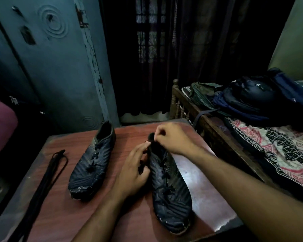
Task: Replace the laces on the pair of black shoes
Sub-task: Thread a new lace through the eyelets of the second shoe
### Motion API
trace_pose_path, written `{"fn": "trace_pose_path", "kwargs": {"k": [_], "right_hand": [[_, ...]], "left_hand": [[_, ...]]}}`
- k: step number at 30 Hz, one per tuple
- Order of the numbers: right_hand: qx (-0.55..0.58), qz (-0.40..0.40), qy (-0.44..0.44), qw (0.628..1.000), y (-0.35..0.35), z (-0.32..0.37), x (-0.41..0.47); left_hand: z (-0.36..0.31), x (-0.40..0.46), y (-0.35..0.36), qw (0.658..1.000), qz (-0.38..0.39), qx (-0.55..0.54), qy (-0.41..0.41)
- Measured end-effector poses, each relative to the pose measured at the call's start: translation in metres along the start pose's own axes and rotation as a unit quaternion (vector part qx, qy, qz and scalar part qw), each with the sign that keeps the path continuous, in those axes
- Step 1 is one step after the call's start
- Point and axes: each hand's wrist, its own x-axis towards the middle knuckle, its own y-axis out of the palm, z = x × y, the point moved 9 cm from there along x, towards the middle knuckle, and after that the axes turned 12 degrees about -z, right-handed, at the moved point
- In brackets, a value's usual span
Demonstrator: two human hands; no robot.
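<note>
On a reddish wooden tabletop, the right hand pinches the lace at a worn black shoe's collar while the left hand, fingers relaxed, steadies it; the dark lace could snag in the dim light.

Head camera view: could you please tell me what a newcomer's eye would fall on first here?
First, the two hands at the centre: the right hand pinches the lace end at the collar of the right shoe, and the left hand rests against that shoe's side. The left shoe lies untouched beside it on the reddish table. A bundle of black laces lies along the table's left edge.
</note>
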Motion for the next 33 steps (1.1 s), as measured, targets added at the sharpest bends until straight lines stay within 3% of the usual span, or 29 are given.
{"fn": "trace_pose_path", "kwargs": {"k": [3, 7, 10, 13, 18, 23, 26, 29, 33], "right_hand": [[-0.09, 0.051, -0.014, 0.995, 0.022, -0.007, -0.009], [-0.186, 0.063, -0.051, 0.979, 0.032, 0.002, -0.014], [-0.195, 0.054, -0.043, 0.978, 0.038, -0.001, -0.013], [-0.184, 0.039, -0.05, 0.981, 0.045, -0.005, -0.005], [-0.135, -0.028, -0.114, 0.984, 0.051, -0.006, 0.009], [-0.033, -0.076, -0.158, 0.984, 0.049, -0.008, 0.021], [-0.039, -0.051, -0.194, 0.979, 0.041, -0.005, 0.022], [0.022, -0.051, -0.17, 0.984, 0.021, -0.018, 0.025], [0.082, -0.121, -0.138, 0.98, 0.006, -0.033, 0.026]], "left_hand": [[0.001, 0.0, 0.001, 0.999, -0.007, 0.027, 0.017], [0.011, 0.003, 0.009, 0.997, 0.033, 0.008, -0.065], [0.025, 0.009, 0.014, 0.995, 0.047, -0.003, -0.092], [0.031, 0.021, 0.012, 0.997, -0.02, -0.009, -0.075], [0.022, 0.041, -0.003, 0.984, -0.155, 0.082, 0.026], [0.035, 0.051, -0.03, 0.97, -0.237, 0.061, -0.016], [0.033, 0.057, -0.026, 0.977, -0.208, 0.044, 0.0], [0.036, 0.06, -0.012, 0.987, -0.158, 0.038, -0.003], [0.044, 0.067, 0.004, 0.996, -0.085, 0.033, -0.009]]}}
